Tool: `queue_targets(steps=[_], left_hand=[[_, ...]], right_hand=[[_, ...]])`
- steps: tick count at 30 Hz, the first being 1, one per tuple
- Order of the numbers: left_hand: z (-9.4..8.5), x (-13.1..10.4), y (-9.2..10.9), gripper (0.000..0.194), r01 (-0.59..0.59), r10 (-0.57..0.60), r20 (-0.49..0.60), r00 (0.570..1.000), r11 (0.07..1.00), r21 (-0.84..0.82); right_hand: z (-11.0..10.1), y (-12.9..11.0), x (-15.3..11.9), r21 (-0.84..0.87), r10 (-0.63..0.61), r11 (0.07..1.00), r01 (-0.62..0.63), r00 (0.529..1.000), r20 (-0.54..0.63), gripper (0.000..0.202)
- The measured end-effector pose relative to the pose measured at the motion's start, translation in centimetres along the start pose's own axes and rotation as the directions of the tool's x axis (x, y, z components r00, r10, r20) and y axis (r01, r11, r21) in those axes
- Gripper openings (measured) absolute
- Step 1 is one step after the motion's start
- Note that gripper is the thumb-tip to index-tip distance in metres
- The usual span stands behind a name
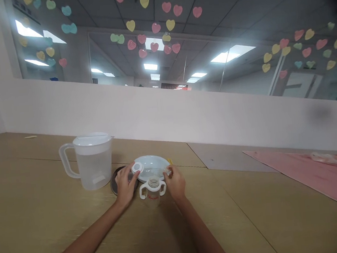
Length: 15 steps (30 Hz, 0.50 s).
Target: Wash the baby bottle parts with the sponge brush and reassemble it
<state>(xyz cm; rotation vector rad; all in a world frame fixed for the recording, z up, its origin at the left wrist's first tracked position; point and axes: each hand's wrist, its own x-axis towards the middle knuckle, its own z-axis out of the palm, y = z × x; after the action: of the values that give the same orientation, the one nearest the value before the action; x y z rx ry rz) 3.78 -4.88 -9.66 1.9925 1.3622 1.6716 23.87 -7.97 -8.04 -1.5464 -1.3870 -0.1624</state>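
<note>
My left hand (125, 183) is closed on a round white cap (137, 168), held by its edge over the left rim of a pale oval dish (150, 159). Over the dish's right side, my right hand (175, 181) pinches a small translucent piece (164, 171), too blurred to name. Between my hands stands a clear bottle (153, 197), upright and uncapped, with a threaded neck, white side handles and red lettering. Beneath my left hand lies a dark round plate (114, 183), partly covered by the hand.
A translucent lidded pitcher (94, 165) stands left of the dish, its handle to the left. Something yellow (170, 161) shows behind the dish. At the right lies a pink cloth (304, 173) with a clear plastic item (328, 158) on it. A white wall (155, 112) runs behind the table.
</note>
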Motion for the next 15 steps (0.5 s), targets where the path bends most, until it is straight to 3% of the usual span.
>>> queue_targets(steps=[6, 11, 15], left_hand=[[1.5, 0.4, 0.2, 0.04, 0.051, -0.056, 0.117, 0.992, 0.998, 0.044], [2.4, 0.8, 0.3, 0.036, 0.061, -0.075, 0.198, 0.977, 0.995, 0.074], [2.4, 1.1, 0.0, 0.036, 0.027, -0.05, 0.226, 0.973, 0.994, 0.103]], right_hand=[[0.1, 0.8, 0.0, -0.124, -0.194, 0.972, 0.201, 0.979, 0.059, 0.023], [0.4, 1.5, -0.3, -0.249, -0.223, 0.935, 0.252, 0.965, 0.138, 0.027], [0.5, 1.5, -0.4, -0.245, -0.232, 0.932, 0.266, 0.96, 0.158, 0.028]])
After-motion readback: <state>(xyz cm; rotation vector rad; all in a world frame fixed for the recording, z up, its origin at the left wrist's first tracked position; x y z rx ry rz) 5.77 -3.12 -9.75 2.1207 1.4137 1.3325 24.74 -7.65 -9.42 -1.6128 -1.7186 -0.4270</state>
